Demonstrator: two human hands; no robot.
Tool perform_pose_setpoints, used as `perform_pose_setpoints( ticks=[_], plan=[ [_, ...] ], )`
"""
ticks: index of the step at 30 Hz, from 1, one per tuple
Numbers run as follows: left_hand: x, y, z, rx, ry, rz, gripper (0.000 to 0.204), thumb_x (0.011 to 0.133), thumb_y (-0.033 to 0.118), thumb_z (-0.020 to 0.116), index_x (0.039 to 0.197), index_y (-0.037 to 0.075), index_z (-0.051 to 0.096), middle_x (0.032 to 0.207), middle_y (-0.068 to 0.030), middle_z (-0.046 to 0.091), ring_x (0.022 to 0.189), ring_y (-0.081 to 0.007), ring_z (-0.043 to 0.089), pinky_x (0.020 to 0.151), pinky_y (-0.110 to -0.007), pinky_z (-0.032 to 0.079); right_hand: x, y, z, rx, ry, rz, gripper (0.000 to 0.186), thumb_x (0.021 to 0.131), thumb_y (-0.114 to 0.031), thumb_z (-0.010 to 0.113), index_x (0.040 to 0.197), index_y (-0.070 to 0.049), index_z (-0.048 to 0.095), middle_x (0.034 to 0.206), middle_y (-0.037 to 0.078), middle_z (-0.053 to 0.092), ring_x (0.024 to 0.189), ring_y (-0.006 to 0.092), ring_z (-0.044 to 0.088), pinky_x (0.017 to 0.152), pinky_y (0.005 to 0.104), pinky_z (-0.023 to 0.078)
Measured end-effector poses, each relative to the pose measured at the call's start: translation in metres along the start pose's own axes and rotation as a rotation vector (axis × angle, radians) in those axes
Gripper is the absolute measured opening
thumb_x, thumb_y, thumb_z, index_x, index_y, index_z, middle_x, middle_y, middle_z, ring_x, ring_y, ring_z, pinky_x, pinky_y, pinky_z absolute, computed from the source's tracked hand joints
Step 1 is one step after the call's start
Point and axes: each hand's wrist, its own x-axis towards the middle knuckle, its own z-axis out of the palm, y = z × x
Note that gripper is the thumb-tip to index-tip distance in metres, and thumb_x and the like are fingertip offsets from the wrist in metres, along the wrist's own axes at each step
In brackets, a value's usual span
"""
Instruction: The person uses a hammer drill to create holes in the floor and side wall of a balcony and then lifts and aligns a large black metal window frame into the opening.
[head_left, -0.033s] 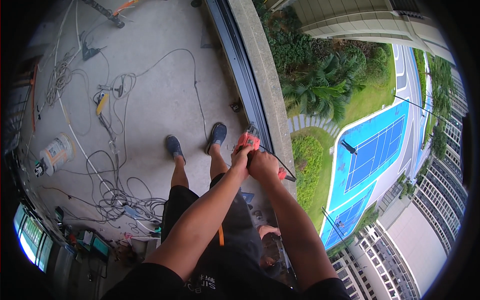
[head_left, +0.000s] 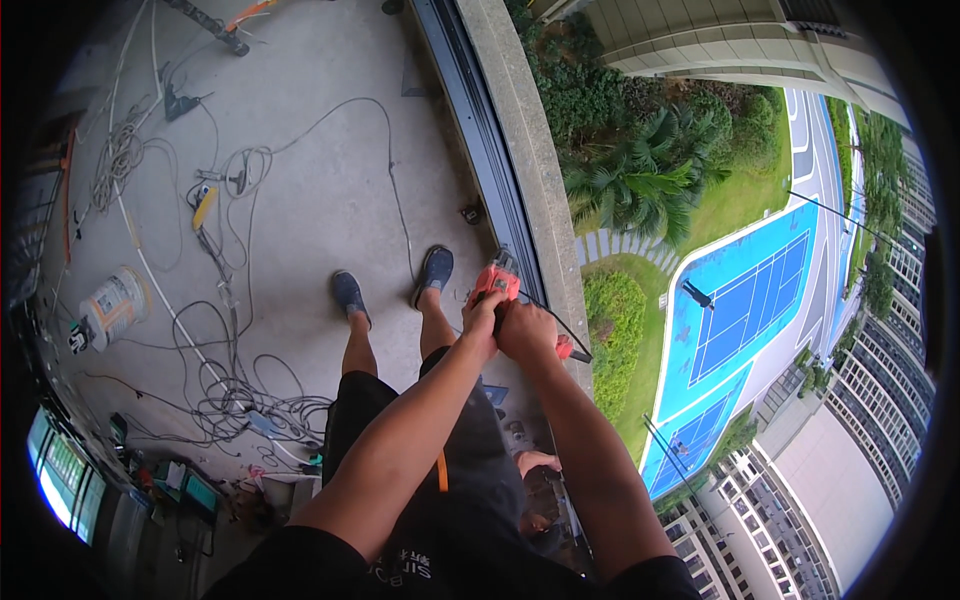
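- At the outer edge of the concrete floor (head_left: 320, 200), right against the dark metal track (head_left: 490, 170) and the grey parapet ledge (head_left: 530, 150): sitting there, a red-orange power tool (head_left: 495, 283), compact, with a dark front part and a black cable (head_left: 555, 318) trailing off to the right.
- Running with its long axis roughly away from the body, dark nose pointing toward the track and ledge; red rear end (head_left: 563, 347) showing just beyond the right hand; exact working tip hidden from view.
- Wrapping closed around the tool's body from the near side, left hand (head_left: 483, 322), fingers curled tight, no gap showing.
- Gripping the rear of the tool just beside it, right hand (head_left: 527, 333), fist closed, knuckles up, touching the left hand.
- Reaching out straight from the lower edge, both forearms, meeting at the tool above the knees.
- Standing just short of the track, two dark slip-on shoes (head_left: 435, 270), toes toward the ledge.
- Lying across the floor's left half, tangled grey cables (head_left: 235, 400), a white bucket (head_left: 112, 305) near the left edge, a yellow-handled tool (head_left: 204, 208) farther up.
- Crouching below by the track, another person (head_left: 540, 500), mostly hidden.
- Lying far beneath, beyond the ledge, palm trees (head_left: 640, 190) and blue sports courts (head_left: 745, 300).
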Motion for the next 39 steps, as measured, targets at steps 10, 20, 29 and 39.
perform_pose_setpoints(
  ticks=[10,20,29,39],
  plan=[
    [-0.002,0.001,0.007,-0.014,-0.006,0.003,0.050,0.081,0.012,0.083,0.127,0.005,0.063,0.110,-0.0104,0.070,0.096,-0.0245,0.069,0.085,-0.038,0.057,0.001,0.000,-0.009,0.002,-0.032,-0.002,0.032,0.095,-0.025,0.056,0.113,-0.002,0.069,0.106,0.022,0.077,0.100,0.0346,0.076,0.089,0.0439,0.060],
    [-0.018,0.010,0.018,0.075,0.052,0.069,0.062,0.076,0.016,0.086,0.131,0.003,0.061,0.119,-0.0129,0.066,0.103,-0.0246,0.066,0.089,-0.038,0.056,0.005,0.004,0.001,0.062,-0.018,0.043,0.034,0.094,-0.026,0.057,0.112,-0.001,0.069,0.107,0.023,0.076,0.102,0.0370,0.075,0.091,0.0455,0.059],
    [-0.007,0.010,0.014,0.091,0.072,0.023,0.074,0.075,0.017,0.087,0.140,0.005,0.053,0.126,-0.0135,0.063,0.110,-0.0261,0.064,0.093,-0.040,0.055,0.007,0.005,0.002,0.084,0.021,0.014,0.034,0.094,-0.027,0.055,0.111,0.000,0.069,0.105,0.024,0.076,0.099,0.0380,0.075,0.090,0.0455,0.059],
    [-0.009,0.013,0.016,0.127,0.072,0.053,0.071,0.076,0.015,0.086,0.139,0.004,0.055,0.126,-0.0129,0.064,0.109,-0.0261,0.065,0.093,-0.040,0.055,0.008,0.005,0.009,0.063,0.061,0.015,0.031,0.094,-0.025,0.055,0.105,0.000,0.069,0.102,0.023,0.077,0.095,0.0375,0.077,0.085,0.0447,0.061]
  ],
)
